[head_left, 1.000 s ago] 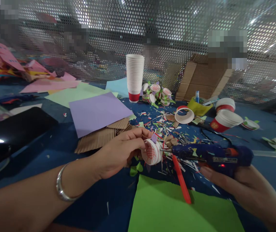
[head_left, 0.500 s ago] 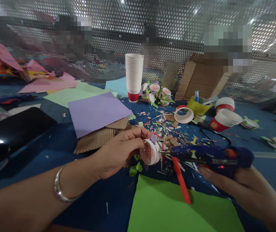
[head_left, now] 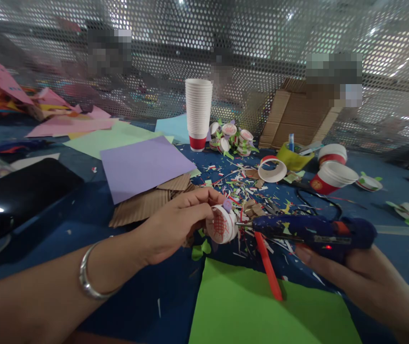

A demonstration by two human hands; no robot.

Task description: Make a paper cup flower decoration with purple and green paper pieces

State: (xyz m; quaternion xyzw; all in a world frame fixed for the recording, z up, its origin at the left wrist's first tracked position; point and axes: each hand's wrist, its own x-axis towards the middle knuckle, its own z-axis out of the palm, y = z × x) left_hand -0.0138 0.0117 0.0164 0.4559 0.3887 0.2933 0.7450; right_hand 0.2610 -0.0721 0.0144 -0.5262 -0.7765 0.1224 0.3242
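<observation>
My left hand point(head_left: 183, 222) pinches a small round white piece point(head_left: 220, 224) with a red grid drawn on its face and a purple paper tab on top. My right hand point(head_left: 362, 277) is wrapped round a dark blue glue gun point(head_left: 312, 231) with a small red light lit. The gun's metal nozzle meets the right side of the round piece. Beneath the gun, a red stick point(head_left: 269, 267) lies partly over a bright green sheet point(head_left: 254, 310). Small green paper leaves point(head_left: 200, 249) sit just below the round piece.
Paper scraps surround a cup ring point(head_left: 272, 169). Behind are stacked white cups point(head_left: 199, 112) and a pile of finished-looking round pieces point(head_left: 231, 136). More cups point(head_left: 333, 177) stand right. Purple paper point(head_left: 147, 165) and a glossy black object point(head_left: 25, 196) lie left. A perforated metal screen point(head_left: 161, 62) rises behind.
</observation>
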